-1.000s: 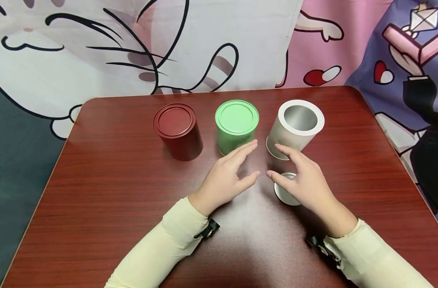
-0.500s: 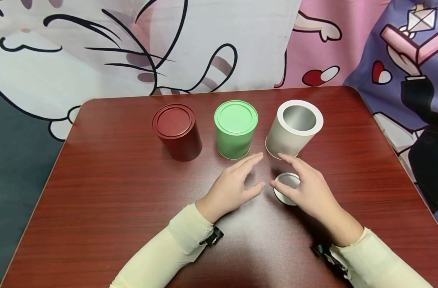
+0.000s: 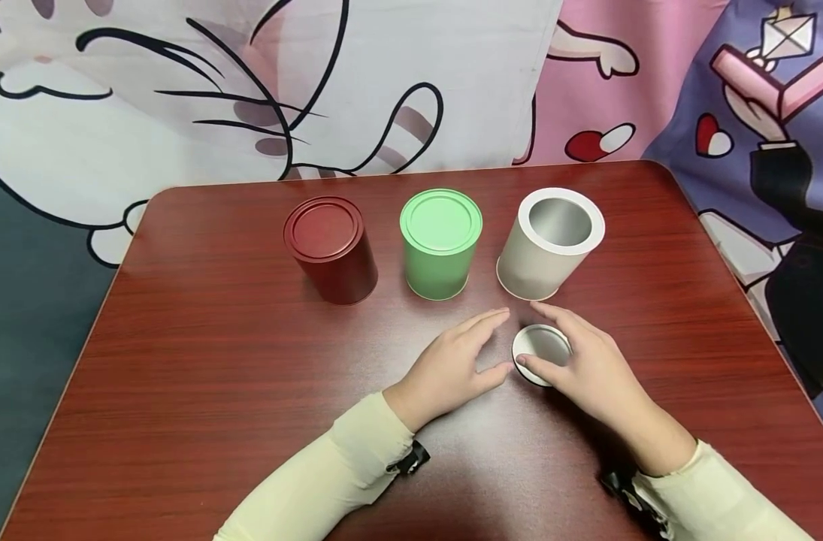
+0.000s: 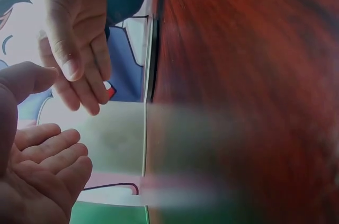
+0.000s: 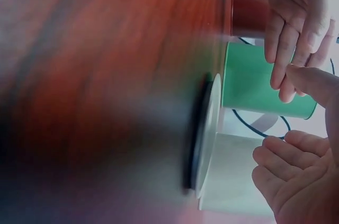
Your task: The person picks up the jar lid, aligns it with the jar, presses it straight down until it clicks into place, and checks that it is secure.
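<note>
A small round silver lid [image 3: 540, 347] lies on the table in front of an open white can [image 3: 543, 252]. Over the lid's right side hovers my right hand [image 3: 590, 368], fingers spread from the thumb and nothing held. To the lid's left is my left hand [image 3: 452, 368], also with extended fingers and empty. In the right wrist view the lid [image 5: 208, 136] stands apart from the right palm [image 5: 304, 176]. A green can [image 3: 441, 244] and a dark red can [image 3: 331, 252], both with lids on, stand left of the white can.
The brown wooden table [image 3: 181, 361] has rounded far corners. Behind it hangs a cartoon-printed cloth [image 3: 370, 68]. A black object [image 3: 806, 315] stands beyond the table's right edge.
Both hands have drawn back from the green and white cans, toward the near side and slightly right, around the lid. The cans and lid stay in place.
</note>
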Tool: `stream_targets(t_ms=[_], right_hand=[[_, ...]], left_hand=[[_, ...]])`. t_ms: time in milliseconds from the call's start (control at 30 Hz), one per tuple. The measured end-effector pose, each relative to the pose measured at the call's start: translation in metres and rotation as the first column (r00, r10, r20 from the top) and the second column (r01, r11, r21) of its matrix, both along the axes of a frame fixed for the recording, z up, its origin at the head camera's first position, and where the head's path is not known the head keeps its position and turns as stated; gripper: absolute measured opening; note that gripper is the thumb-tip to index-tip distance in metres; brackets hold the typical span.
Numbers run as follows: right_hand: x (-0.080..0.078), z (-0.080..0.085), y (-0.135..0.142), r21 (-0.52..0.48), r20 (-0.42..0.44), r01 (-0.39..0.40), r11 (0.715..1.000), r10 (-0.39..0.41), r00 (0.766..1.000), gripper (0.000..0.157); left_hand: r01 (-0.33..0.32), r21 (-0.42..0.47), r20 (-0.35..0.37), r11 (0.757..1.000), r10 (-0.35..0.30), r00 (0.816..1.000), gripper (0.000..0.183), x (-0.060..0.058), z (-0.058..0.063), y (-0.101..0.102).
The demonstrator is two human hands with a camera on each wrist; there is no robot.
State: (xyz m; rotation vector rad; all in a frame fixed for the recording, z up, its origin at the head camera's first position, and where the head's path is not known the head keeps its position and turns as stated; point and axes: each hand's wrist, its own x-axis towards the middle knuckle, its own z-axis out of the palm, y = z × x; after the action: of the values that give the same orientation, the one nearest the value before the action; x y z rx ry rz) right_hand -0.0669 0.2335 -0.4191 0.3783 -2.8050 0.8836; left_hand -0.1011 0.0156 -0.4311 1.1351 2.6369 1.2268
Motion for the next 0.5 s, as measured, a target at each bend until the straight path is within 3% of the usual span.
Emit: stream_targets(t_ms=[500], right_hand=[[0.008, -0.01, 0.014, 0.043, 0.018, -0.007, 0.999, 0.006, 1.0, 0.069]], left_hand=[[0.018, -0.137, 0.089, 0.99, -0.005, 0.996, 0.065, 0.003, -0.01, 0.014]])
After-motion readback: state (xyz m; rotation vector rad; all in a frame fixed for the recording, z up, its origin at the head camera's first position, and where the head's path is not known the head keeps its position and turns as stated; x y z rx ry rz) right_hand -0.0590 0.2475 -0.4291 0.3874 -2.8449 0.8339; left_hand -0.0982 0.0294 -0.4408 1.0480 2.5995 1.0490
